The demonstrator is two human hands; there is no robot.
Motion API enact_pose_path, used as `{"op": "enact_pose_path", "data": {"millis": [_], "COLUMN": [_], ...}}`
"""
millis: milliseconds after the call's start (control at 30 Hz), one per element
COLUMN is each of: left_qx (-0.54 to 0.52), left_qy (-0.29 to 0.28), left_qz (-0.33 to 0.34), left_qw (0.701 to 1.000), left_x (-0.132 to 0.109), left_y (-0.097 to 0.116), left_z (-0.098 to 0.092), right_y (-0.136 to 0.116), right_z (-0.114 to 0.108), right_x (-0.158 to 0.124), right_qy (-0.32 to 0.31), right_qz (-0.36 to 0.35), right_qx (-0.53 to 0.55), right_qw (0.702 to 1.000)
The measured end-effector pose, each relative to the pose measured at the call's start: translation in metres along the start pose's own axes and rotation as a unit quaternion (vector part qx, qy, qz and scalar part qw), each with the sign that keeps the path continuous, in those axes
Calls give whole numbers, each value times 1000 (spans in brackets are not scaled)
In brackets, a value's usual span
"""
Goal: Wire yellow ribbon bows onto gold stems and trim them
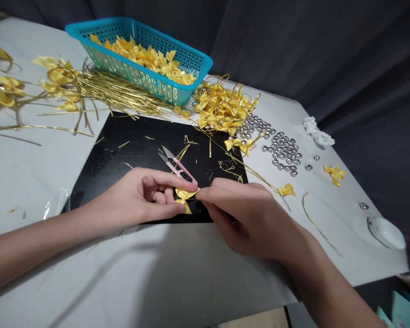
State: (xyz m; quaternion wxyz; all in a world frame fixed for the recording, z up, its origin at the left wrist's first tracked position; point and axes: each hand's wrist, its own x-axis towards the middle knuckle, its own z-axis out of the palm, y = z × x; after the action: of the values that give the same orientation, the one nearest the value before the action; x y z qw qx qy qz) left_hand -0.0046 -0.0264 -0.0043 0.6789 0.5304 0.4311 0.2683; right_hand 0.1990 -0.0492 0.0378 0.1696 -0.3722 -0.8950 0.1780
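Between the thumb and index finger of my left hand [136,196] is a small yellow ribbon bow [182,195], held over the front of a black mat [136,141]. My right hand [246,209] is closed in a pinch at the bow's right corner; what lies between its fingertips is hidden. Just beyond the bow, pink-handled thread snips [177,165] lie on the mat with their blades apart. Bits of gold cord [229,169] are scattered around them.
A blue basket [136,73] of yellow bows stands at the back. Beside it lie a bundle of gold cords [119,91] and a heap of corded bows [222,107]. Silver beads [286,152], a white crumpled piece [317,131] and a white mouse-like object [386,232] are at right.
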Motion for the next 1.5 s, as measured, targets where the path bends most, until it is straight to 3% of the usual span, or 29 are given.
{"op": "enact_pose_path", "data": {"millis": [467,1000,1133,1333,1433,1500], "left_qx": [10,98,133,164,203,240], "left_qy": [-21,-1,6,51,68,76], "left_qz": [-11,61,63,86,115,171], "left_qw": [1000,993,989,981,970,952], "left_x": [-4,-3,-4,-7,-7,-7], "left_y": [5,1,7,7,6,4], "left_z": [2,1,4,3,4,4], "right_y": [-3,-12,-12,-12,-11,-11], "right_z": [0,25,33,23,22,25], "right_x": [1,0,-1,0,1,1], "right_qy": [-35,36,41,8,4,12], "right_qz": [-32,-112,-94,17,9,-16], "right_qx": [-12,-174,-175,-101,-109,-107], "right_qw": [999,978,979,995,994,994]}}
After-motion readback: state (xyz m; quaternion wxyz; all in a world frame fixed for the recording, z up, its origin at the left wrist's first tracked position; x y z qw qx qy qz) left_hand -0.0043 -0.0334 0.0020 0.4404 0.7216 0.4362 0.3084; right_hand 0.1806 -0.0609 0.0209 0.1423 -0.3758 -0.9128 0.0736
